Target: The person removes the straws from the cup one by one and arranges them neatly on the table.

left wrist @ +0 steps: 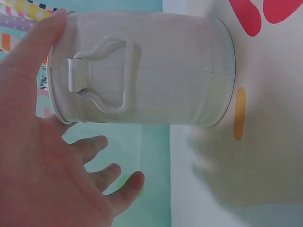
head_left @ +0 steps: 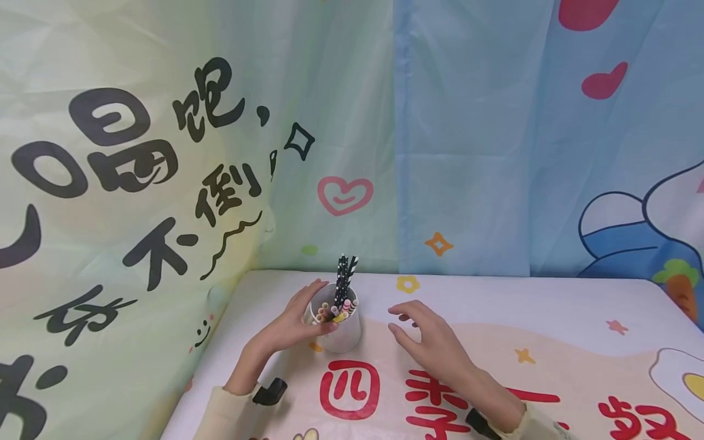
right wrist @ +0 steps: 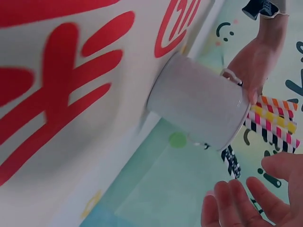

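Note:
A white metal bucket (head_left: 342, 339) with small side handles stands upright on the table. Paper straws (right wrist: 277, 124), striped and dotted in several colours, fill it, and the black ones (head_left: 342, 282) poke up highest. My left hand (head_left: 283, 327) holds the bucket across its rim, thumb on the near side and index finger round the far side. In the left wrist view a hinged handle (left wrist: 125, 78) faces the camera, and the other fingers (left wrist: 128, 187) are spread behind the bucket. To the right, my right hand (head_left: 434, 342) hovers apart from it, fingers loosely bent, holding nothing.
A printed cloth (head_left: 572, 311) with red characters and a fried egg picture covers the table. Fabric curtains (head_left: 467, 153) with drawings hang along the back and the left side. Dark straps (head_left: 269, 392) sit at the wrists.

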The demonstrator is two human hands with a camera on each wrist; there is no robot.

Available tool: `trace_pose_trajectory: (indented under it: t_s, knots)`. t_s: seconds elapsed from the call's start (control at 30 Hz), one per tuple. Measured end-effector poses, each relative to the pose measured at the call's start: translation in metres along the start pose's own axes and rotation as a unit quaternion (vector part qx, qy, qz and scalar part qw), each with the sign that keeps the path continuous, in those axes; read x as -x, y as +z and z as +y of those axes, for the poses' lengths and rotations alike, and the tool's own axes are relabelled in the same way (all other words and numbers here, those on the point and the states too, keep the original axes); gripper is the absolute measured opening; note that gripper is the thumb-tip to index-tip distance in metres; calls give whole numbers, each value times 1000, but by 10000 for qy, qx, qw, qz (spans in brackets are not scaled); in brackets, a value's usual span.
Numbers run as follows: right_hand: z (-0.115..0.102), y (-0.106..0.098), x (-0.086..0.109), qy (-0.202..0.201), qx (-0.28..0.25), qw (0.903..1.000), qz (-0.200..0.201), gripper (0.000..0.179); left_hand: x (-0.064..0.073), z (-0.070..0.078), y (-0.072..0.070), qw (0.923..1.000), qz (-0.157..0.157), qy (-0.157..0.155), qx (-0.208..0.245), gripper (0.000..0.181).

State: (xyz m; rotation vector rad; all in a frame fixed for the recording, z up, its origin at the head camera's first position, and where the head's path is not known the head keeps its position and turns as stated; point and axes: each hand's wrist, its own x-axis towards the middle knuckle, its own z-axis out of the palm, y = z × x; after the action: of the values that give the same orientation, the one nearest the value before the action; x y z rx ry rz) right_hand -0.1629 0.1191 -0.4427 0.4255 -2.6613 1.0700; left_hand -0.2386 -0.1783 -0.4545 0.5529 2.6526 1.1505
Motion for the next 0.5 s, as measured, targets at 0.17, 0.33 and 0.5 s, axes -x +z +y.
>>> trace_pose_trajectory:
  t_s: [0.17,0.33,0.5]
  knots:
    - [-9,10,-7,-42,-307,9995,104,35,0,-1,0,10000,-21,-6,18,91]
    - [-19,20,-17,-139,-656,9977,49,30,-1,-1,1,10000,-6,-38,46,91]
    - [-27,31,-24,-197,-839,9963,10,27,-1,0,1,9999,7,-66,127,91]
